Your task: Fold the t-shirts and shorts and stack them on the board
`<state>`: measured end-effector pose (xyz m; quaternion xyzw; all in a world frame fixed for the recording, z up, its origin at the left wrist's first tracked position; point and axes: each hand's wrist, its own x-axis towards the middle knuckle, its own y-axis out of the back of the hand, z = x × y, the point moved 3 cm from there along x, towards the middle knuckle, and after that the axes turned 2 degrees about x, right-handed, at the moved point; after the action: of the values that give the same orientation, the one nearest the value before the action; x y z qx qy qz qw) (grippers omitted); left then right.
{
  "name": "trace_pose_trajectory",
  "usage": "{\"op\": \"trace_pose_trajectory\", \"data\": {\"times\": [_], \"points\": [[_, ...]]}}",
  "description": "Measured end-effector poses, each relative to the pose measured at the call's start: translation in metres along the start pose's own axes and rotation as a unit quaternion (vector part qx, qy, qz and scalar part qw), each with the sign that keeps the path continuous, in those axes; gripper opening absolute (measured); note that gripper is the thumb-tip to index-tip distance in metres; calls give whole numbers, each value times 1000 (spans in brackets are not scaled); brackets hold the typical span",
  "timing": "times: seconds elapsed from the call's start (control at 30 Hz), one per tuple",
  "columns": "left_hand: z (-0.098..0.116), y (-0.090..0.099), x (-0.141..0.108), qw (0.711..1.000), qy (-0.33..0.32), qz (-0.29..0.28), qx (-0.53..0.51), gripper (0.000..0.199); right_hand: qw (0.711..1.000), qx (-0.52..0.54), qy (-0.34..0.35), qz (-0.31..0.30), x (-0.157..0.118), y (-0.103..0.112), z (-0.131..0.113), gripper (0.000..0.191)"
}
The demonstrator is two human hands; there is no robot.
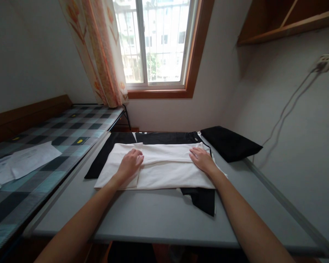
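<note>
At nine o'clock, papers (35,160) on a checked mattress (63,126); at eleven, a floral curtain (98,51). At eight, left hand (130,160) palm down on a folded white cloth (167,175), fingers loosely bent and close together, resting rather than gripping. At six, the white cloth, laid flat on a grey table (153,215), partly over black cloth (167,137); at twelve, a window (164,44). At five, a black flap (204,201) jutting out from beneath the white. At four, right hand (203,159) palm down on the white cloth's right end, fingers slightly spread. At three, a black bundle (230,144); at two, a wooden shelf (285,33).
</note>
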<state>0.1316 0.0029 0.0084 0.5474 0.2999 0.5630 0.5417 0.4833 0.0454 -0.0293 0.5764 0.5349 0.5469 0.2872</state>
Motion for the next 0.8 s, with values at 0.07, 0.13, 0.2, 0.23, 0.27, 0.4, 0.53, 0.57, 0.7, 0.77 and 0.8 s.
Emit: {"op": "trace_pose_trajectory", "data": {"times": [0.07,0.13,0.2,0.23,0.27,0.4,0.53,0.57,0.7,0.77,0.8], "points": [[3,-7,-1,999,-21,37,17,39,1000,2,1,1,0,1,-1,37],[4,-18,-3,999,-35,7,39,48,1000,4,3,1,0,1,-1,38],[2,-25,-2,997,-41,-53,40,52,1000,3,3,-1,0,1,0,38],[0,-25,-1,996,-42,-79,25,53,1000,3,3,-2,0,0,0,38],[-3,-23,1,994,-40,-97,2,54,1000,2,3,-3,1,-1,1,38],[-34,1,12,995,44,-69,-57,52,1000,9,4,1,1,-2,1,38],[-86,21,14,976,211,16,52,49,998,24,-48,44,1,7,3,39],[-98,21,13,969,240,13,60,51,995,20,-80,58,0,10,5,41],[-137,10,13,949,314,-40,12,57,976,-12,-208,66,-4,22,14,50],[-147,6,16,945,323,-42,-10,55,969,-19,-242,54,-6,25,17,53],[-150,5,18,946,322,-37,-24,52,966,-19,-252,51,-7,25,17,54]]}}
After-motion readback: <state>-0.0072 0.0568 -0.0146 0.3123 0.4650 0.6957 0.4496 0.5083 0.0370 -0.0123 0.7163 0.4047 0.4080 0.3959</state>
